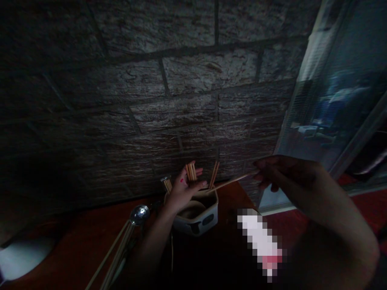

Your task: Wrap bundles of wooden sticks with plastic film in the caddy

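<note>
While my right hand (pixel 284 172) pinches one thin, light-brown wooden stick (pixel 232 181) at two o'clock from the pale rectangular container (pixel 182 226), its far end is near the rim. My left hand (pixel 183 189) is closed around a brown wooden stick bundle (pixel 191 172). A round, shiny metal ladle (pixel 139 214) is at nine o'clock.

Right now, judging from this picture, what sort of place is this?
Perhaps a dining or serving corner, though the picture is dark: chopstick-like sticks stand in a container on a reddish tabletop, and nearby is what looks like a metal ladle.
</note>
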Available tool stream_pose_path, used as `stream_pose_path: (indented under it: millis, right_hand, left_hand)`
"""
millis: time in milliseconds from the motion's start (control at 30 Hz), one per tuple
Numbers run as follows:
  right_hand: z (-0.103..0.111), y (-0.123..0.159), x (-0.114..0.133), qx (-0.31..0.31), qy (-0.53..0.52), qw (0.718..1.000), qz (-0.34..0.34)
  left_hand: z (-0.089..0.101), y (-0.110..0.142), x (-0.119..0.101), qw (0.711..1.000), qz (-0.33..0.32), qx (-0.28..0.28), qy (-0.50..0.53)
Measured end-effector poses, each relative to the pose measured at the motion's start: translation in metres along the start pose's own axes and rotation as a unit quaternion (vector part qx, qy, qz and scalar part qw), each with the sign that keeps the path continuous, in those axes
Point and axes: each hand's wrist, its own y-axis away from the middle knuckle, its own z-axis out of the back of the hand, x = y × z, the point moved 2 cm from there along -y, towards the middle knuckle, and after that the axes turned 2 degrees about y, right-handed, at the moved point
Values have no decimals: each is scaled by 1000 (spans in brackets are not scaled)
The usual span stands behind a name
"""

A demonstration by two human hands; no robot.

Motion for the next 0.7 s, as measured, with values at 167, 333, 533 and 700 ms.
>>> stream_pose_path:
  millis: [167, 333, 533, 700]
  right_hand:
    - [-2, -5, -7, 15, -42, 999, -26]
    - [-22, -16, -8, 84, -104, 990, -32]
    - [-32, -16, 6, 104, -120, 987, -13]
    - [-40, -9, 24, 90, -146, 985, 12]
  left_hand:
    - [1, 3, 0, 1000, 24, 11, 12]
    - [12, 13, 0, 999, 41, 10, -17]
    - [22, 26, -7, 996, -16, 4, -83]
    - [18, 42, -26, 987, -79, 14, -141]
